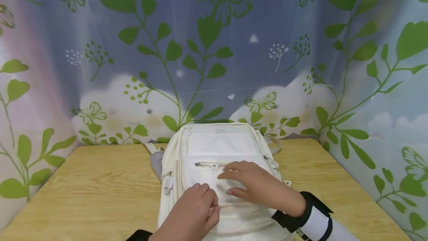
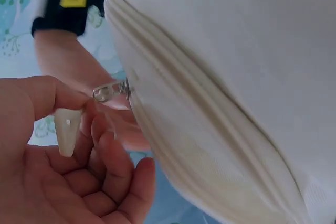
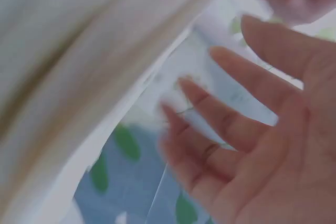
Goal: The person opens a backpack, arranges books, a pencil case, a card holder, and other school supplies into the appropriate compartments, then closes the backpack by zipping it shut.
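A cream-white backpack (image 1: 214, 144) lies on the wooden table with its front side up. My left hand (image 1: 194, 209) is over its lower front. In the left wrist view, the thumb and forefinger pinch a zipper pull (image 2: 67, 129), whose pale tab hangs from a metal slider (image 2: 107, 92) on the bag's seam. My right hand (image 1: 257, 183) hovers above the front panel, fingers spread and slightly bent, holding nothing. In the right wrist view the palm (image 3: 273, 150) shows bare beside the bag's side. Close to its fingertips in the head view is a front pocket zipper (image 1: 212, 165) with a triangular pull.
The wooden table (image 1: 110, 181) extends to both sides of the bag. A patterned curtain (image 1: 214, 47) with leaves and butterflies stands behind and on both sides. A grey shoulder strap (image 1: 156, 163) sticks out at the bag's left, and another strap loop (image 1: 275, 146) at its right.
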Available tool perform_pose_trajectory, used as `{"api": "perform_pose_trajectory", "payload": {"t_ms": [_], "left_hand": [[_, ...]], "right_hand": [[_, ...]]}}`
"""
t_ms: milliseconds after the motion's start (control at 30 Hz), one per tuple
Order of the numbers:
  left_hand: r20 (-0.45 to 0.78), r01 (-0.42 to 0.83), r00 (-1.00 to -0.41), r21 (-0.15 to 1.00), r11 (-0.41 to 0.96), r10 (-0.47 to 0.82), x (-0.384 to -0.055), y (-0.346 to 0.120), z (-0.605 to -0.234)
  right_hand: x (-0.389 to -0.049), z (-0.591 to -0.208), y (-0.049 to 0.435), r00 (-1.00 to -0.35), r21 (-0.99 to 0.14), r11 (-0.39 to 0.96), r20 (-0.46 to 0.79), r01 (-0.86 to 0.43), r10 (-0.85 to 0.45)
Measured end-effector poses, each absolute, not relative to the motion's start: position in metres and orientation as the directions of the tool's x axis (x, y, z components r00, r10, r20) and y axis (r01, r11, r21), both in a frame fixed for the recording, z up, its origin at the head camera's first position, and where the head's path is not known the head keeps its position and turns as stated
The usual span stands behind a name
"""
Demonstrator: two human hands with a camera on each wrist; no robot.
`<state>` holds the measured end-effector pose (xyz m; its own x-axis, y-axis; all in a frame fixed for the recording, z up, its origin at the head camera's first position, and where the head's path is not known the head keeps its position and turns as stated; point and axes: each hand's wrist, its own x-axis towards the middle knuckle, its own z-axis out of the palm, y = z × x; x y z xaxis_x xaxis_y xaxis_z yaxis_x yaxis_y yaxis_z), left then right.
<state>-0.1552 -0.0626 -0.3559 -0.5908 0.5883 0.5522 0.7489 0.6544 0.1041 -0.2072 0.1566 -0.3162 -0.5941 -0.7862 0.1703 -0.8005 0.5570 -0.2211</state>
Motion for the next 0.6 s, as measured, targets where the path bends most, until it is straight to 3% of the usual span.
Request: {"api": "perform_pose_trajectory", "payload": {"t_ms": [100,200,400,500,600], "left_hand": [[0.545,0.741,-0.622,0.177,0.648,0.562,-0.154,-0.067,-0.355],[0.55,0.743,-0.62,0.182,0.645,0.559,-0.152,-0.069,-0.354],[0.586,0.813,-0.545,0.193,0.55,0.6,-0.153,-0.079,-0.347],[0.595,0.846,-0.497,0.169,0.506,0.632,-0.159,-0.087,-0.344],[0.551,0.858,-0.461,0.075,0.509,0.696,-0.164,-0.095,-0.346]], "right_hand": [[-0.195,-0.315,0.15,-0.552,-0.375,0.468,0.154,-0.8,-0.82],[-0.184,-0.322,0.136,-0.555,-0.481,0.441,0.118,-0.758,-0.824],[-0.175,-0.331,0.131,-0.613,-0.521,0.463,0.157,-0.717,-0.774],[-0.173,-0.33,0.142,-0.594,-0.581,0.417,0.148,-0.699,-0.79],[-0.172,-0.331,0.153,-0.557,-0.667,0.339,0.138,-0.664,-0.819]]}}
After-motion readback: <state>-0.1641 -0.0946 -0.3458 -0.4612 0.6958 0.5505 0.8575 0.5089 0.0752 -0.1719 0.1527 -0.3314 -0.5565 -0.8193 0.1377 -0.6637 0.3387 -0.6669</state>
